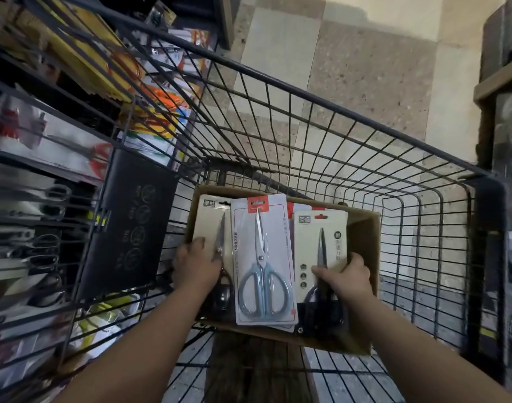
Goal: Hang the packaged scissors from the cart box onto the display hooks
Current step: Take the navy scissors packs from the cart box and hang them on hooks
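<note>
**Both hands on scissor packs in cart box**

Three packaged scissors on top of the stack inside cardboard box (pixel 362 245), lying flat, hang-holes away from camera. Middle pack (pixel 263 257): white card, red tab at top, blue-grey handles, "Kitchen" printed along left edge; untouched, overlapping both neighbours. Left pack (pixel 212 221): beige card, dark handles low down, partly hidden under middle pack. Right pack (pixel 321 242): beige card, black scissors, black lower card section, red tab at top. More cards visible beneath, count unclear.

Left hand (pixel 195 264) pressed on left pack, fingers curled over its left edge, thumb on card face near blade. Closed on the pack, though whether lifting cannot tell. Right hand (pixel 346 276) clamped on right pack, thumb across card front over handles, fingers wrapped behind right edge. Both forearms entering from bottom of view.

Box sitting in the near end of wire shopping cart (pixel 336 135), rest of basket bare wire, tiled floor (pixel 365 68) seen through mesh. Black panel (pixel 127 222) with faint circular icons against cart's left side.

Display rack (pixel 45 175) at left, just beside cart: hooks carrying packaged scissors and other tools, blurred; orange, yellow and red-handled packs higher up (pixel 159 112). Dark shelving (pixel 504 82) at right edge, contents not legible.
</note>
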Available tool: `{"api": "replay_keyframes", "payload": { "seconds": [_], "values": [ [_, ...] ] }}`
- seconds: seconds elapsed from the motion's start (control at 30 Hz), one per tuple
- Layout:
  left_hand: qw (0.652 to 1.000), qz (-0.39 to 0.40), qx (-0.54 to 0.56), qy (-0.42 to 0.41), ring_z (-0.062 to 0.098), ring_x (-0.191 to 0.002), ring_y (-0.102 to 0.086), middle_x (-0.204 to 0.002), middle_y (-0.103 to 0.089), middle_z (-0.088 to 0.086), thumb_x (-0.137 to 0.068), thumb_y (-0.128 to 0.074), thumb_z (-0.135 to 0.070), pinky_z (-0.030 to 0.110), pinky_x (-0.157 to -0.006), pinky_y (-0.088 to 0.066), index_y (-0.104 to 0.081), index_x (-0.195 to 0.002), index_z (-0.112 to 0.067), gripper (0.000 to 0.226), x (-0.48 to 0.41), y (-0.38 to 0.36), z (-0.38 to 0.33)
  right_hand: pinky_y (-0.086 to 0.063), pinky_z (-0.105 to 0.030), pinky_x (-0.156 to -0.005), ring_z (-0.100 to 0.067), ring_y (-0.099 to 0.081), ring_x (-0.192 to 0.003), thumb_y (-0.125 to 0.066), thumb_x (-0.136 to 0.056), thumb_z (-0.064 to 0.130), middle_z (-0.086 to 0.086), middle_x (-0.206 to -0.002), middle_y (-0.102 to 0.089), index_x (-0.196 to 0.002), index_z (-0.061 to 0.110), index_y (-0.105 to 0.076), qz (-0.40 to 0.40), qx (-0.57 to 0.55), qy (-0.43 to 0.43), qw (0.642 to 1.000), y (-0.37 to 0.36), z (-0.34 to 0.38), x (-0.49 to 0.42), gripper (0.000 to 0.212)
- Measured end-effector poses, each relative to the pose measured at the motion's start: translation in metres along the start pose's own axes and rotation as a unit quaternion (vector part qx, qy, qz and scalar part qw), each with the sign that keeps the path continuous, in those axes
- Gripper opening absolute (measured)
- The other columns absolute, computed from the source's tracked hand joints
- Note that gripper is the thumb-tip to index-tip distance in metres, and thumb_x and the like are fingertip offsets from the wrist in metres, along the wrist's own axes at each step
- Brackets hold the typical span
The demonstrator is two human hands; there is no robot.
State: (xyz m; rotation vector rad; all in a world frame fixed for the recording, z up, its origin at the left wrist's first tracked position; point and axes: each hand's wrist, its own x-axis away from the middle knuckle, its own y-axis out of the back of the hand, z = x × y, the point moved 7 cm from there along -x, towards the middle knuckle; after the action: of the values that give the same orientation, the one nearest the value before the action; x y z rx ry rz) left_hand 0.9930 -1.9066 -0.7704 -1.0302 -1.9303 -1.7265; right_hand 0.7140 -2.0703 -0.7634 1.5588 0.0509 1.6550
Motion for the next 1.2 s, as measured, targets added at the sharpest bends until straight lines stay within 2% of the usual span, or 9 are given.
{"api": "replay_keyframes", "payload": {
  "seconds": [0.13, 0.23, 0.3, 0.4, 0.57, 0.73, 0.83, 1.0, 1.2],
  "values": [
    [0.987, -0.031, 0.147, 0.057, 0.036, -0.11, -0.059, -0.122, -0.063, 0.014, -0.084, -0.062, -0.017, 0.038, -0.09, -0.049, -0.053, -0.127, -0.008, 0.045, -0.013, 0.009, 0.012, -0.042, -0.031, -0.079, -0.034, -0.053, -0.109, -0.07, -0.081, 0.034, -0.017, -0.132, -0.044, -0.133, 0.004, -0.043, -0.014, -0.017, 0.01, 1.0, 0.002, 0.002, -0.001, 0.066],
    [0.985, -0.007, 0.159, 0.066, 0.037, -0.107, -0.06, -0.118, -0.065, 0.021, -0.092, -0.054, -0.011, 0.029, -0.078, -0.042, -0.06, -0.121, 0.0, 0.032, -0.013, 0.007, 0.013, -0.037, -0.027, -0.076, -0.03, -0.054, -0.097, -0.058, -0.089, 0.019, -0.015, -0.119, -0.056, -0.127, 0.006, -0.049, -0.011, -0.047, 0.02, 0.999, 0.005, 0.0, 0.001, 0.042],
    [0.982, 0.003, 0.179, 0.065, 0.038, -0.108, -0.059, -0.117, -0.064, 0.024, -0.094, -0.051, -0.008, 0.028, -0.077, -0.039, -0.06, -0.12, 0.005, 0.03, -0.01, 0.006, 0.01, -0.037, -0.027, -0.079, -0.033, -0.055, -0.104, -0.05, -0.091, 0.012, -0.016, -0.121, -0.059, -0.126, 0.006, -0.049, -0.015, -0.049, 0.027, 0.998, 0.01, 0.0, 0.003, 0.036],
    [0.98, 0.012, 0.192, 0.054, 0.037, -0.104, -0.06, -0.115, -0.064, 0.025, -0.093, -0.05, -0.005, 0.029, -0.077, -0.042, -0.06, -0.115, 0.006, 0.027, -0.003, 0.006, 0.005, -0.039, -0.03, -0.077, -0.035, -0.055, -0.11, -0.046, -0.094, 0.01, -0.017, -0.122, -0.059, -0.127, 0.005, -0.049, -0.039, -0.052, 0.043, 0.997, 0.021, 0.005, 0.013, 0.033],
    [0.984, -0.028, 0.165, 0.054, 0.043, -0.105, -0.057, -0.115, -0.06, 0.032, -0.093, -0.047, -0.004, 0.036, -0.079, -0.042, -0.058, -0.113, 0.01, 0.027, 0.011, 0.035, -0.002, -0.052, -0.044, -0.077, -0.033, -0.057, -0.089, -0.044, -0.095, 0.008, -0.016, -0.108, -0.062, -0.116, 0.007, -0.048, -0.055, -0.082, 0.09, 0.991, 0.041, 0.022, 0.03, 0.022],
    [0.979, -0.06, 0.193, 0.029, 0.042, -0.104, -0.056, -0.119, -0.058, 0.033, -0.094, -0.049, -0.005, 0.038, -0.082, -0.042, -0.057, -0.116, 0.011, 0.029, 0.036, 0.081, -0.015, -0.043, -0.025, -0.06, -0.023, -0.057, -0.077, -0.042, -0.093, 0.006, -0.012, -0.103, -0.063, -0.112, 0.014, -0.048, -0.033, -0.104, 0.148, 0.983, 0.061, 0.063, 0.06, 0.021],
    [0.968, -0.078, 0.238, 0.013, 0.04, -0.105, -0.058, -0.119, -0.061, 0.029, -0.093, -0.05, -0.008, 0.036, -0.082, -0.043, -0.058, -0.117, 0.007, 0.029, 0.055, 0.105, -0.024, -0.049, -0.03, -0.061, -0.022, -0.056, -0.071, -0.044, -0.092, 0.008, -0.009, -0.09, -0.061, -0.103, 0.015, -0.047, -0.031, -0.108, 0.19, 0.975, 0.071, 0.093, 0.085, 0.013],
    [0.945, -0.099, 0.311, -0.017, 0.029, -0.094, -0.056, -0.115, -0.064, 0.024, -0.093, -0.051, -0.007, 0.028, -0.075, -0.038, -0.061, -0.117, 0.003, 0.028, 0.092, 0.149, -0.041, -0.048, -0.034, -0.08, -0.026, -0.058, -0.091, -0.045, -0.089, 0.015, -0.005, -0.097, -0.061, -0.111, 0.013, -0.051, -0.024, -0.099, 0.255, 0.962, 0.093, 0.144, 0.139, 0.023],
    [0.912, -0.164, 0.372, -0.056, 0.023, -0.082, -0.051, -0.088, -0.06, 0.01, -0.095, -0.05, -0.007, 0.024, -0.051, -0.032, -0.062, -0.114, 0.001, 0.024, 0.136, 0.209, -0.05, -0.042, -0.026, -0.077, -0.022, -0.056, -0.091, -0.045, -0.089, 0.01, -0.003, -0.104, -0.062, -0.114, 0.011, -0.055, -0.01, -0.116, 0.344, 0.932, 0.11, 0.202, 0.194, 0.027]
  ]
}}
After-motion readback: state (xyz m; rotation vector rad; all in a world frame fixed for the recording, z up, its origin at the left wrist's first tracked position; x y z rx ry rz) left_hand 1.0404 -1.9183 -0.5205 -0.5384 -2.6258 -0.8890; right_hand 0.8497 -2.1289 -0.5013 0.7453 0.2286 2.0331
